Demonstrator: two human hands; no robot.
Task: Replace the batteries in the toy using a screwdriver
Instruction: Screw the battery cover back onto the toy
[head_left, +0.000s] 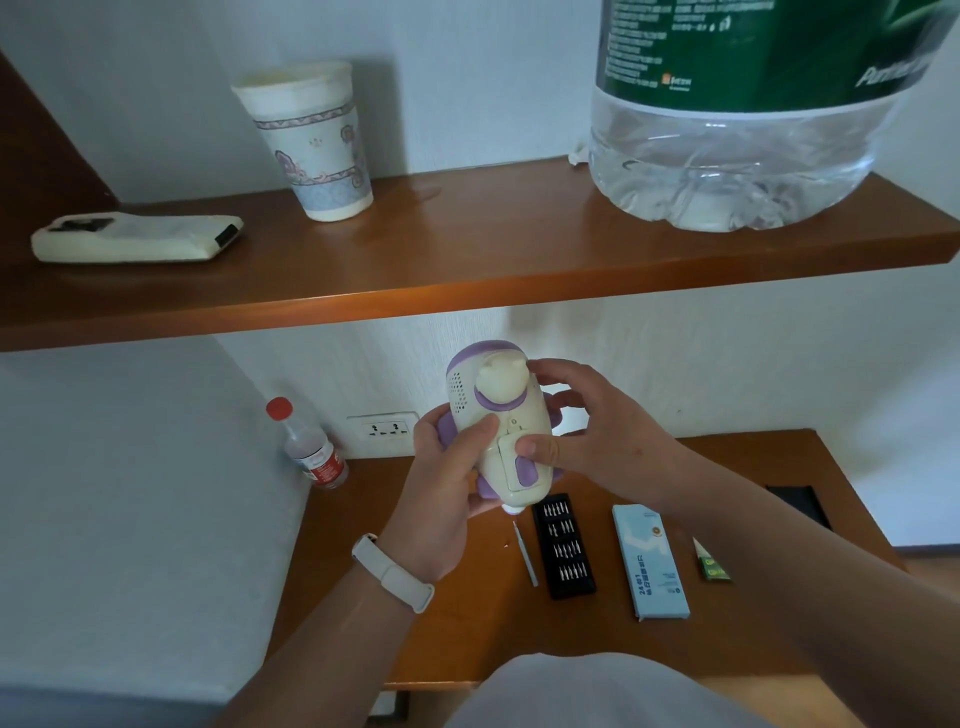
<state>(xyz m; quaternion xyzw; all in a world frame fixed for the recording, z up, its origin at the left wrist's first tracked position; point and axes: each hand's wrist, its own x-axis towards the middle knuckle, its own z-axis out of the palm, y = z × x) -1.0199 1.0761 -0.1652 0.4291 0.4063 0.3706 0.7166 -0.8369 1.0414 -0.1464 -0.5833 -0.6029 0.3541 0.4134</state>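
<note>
A cream and purple toy (493, 410) is held upright above the wooden table (457, 639), its underside with the battery cover facing me. My left hand (441, 488) grips its lower left side, thumb across the body. My right hand (587, 421) wraps round the right side, fingers behind the top and thumb pressing on the battery cover. A thin silver screwdriver (525, 553) lies on the table below, beside a black tray of bits (563, 545). A light blue case lid (649, 561) and a small green battery pack (710, 564) lie to the right.
A wooden shelf (467, 265) above carries a paper cup (311, 140), a white remote (135, 239) and a big water jug (748, 109). A small red-capped bottle (306, 447) stands at the table's back left by a wall socket (384, 428). A black object (800, 506) lies far right.
</note>
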